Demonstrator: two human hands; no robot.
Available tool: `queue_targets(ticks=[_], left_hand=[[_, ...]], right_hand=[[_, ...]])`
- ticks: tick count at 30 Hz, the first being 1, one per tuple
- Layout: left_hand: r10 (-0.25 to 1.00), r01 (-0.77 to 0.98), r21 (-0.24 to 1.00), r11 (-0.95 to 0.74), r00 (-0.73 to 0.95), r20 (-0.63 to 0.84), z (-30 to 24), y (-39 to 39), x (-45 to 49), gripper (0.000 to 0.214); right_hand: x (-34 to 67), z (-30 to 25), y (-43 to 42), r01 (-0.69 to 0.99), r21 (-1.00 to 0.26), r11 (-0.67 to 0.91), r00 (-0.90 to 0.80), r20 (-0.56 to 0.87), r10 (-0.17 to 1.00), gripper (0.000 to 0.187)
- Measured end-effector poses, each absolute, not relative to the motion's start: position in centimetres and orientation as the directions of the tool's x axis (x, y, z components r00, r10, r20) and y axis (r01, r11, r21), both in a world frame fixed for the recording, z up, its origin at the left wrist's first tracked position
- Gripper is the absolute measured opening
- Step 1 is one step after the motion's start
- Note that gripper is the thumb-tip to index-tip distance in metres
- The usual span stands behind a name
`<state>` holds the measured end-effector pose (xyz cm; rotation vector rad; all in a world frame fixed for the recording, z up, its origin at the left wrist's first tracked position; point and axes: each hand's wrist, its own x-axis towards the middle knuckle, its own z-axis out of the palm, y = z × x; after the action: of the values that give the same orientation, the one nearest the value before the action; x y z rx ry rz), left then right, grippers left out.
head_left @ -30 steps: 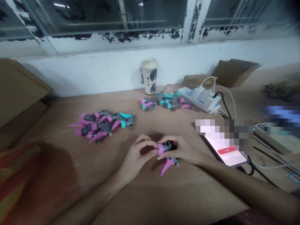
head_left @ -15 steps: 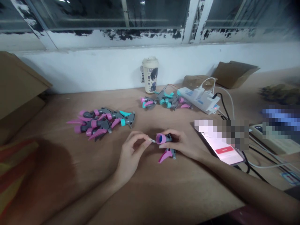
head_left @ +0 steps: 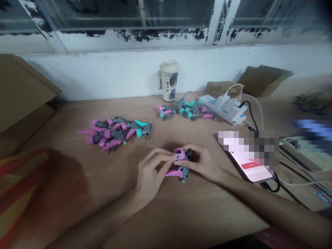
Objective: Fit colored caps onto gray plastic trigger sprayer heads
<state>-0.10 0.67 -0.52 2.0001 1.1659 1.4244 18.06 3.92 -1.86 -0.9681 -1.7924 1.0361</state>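
My right hand (head_left: 201, 160) is closed around a grey trigger sprayer head (head_left: 185, 169) with a pink collar and pink trigger. The collar's open end faces left, toward my other hand. My left hand (head_left: 155, 169) pinches a small, thin white piece (head_left: 177, 156), mostly hidden by the fingertips, at the mouth of the pink collar. To the left lies a pile of sprayer heads (head_left: 116, 133), mostly pink and grey, one with turquoise parts. Farther back is a second group of sprayer heads (head_left: 192, 110) in pink, turquoise and grey.
A lidded paper cup (head_left: 169, 81) stands by the wall. At right are a white power strip (head_left: 223, 109) with plugs and cables and a lit phone (head_left: 250, 164). Cardboard (head_left: 23, 83) rises at left, and more cardboard (head_left: 267, 79) sits at the back right.
My left hand has moved right, bringing the white piece from beside the collar to its opening. The sprayer head has tilted, its trigger now pointing further left. The view has shifted slightly.
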Motion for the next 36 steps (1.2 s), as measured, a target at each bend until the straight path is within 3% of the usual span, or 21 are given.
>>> queue_targets(ticks=[7,13,20,24,28,36], left_hand=[[0.781,0.406,0.673,-0.619,0.226,0.582,-0.1,0.8,-0.1,0.017],[0.808,0.394,0.707,-0.587,0.239,0.538,0.2,0.8,-0.1,0.013],[0.9,0.346,0.831,-0.435,0.181,0.395,-0.1,1.3,-0.2,0.007],[0.965,0.205,0.956,-0.212,0.199,0.171,0.0,1.9,-0.3,0.01],[0.951,0.138,0.99,-0.042,0.308,-0.002,0.6,2.5,-0.5,0.014],[0.844,0.335,0.929,-0.16,0.535,-0.047,4.0,3.7,-1.6,0.012]], right_hand=[[18.4,-2.3,4.2,0.17,-0.918,0.357,-0.353,0.281,0.892,0.03],[18.7,-2.3,4.2,0.117,-0.916,0.383,-0.396,0.311,0.864,0.029],[18.7,-2.1,4.2,0.107,-0.907,0.408,-0.427,0.329,0.842,0.029],[18.6,-2.2,4.1,0.135,-0.88,0.455,-0.405,0.37,0.836,0.028],[18.7,-2.1,3.9,0.196,-0.798,0.57,-0.375,0.476,0.795,0.028],[18.8,-1.8,3.3,0.269,-0.639,0.721,-0.385,0.615,0.688,0.029]])
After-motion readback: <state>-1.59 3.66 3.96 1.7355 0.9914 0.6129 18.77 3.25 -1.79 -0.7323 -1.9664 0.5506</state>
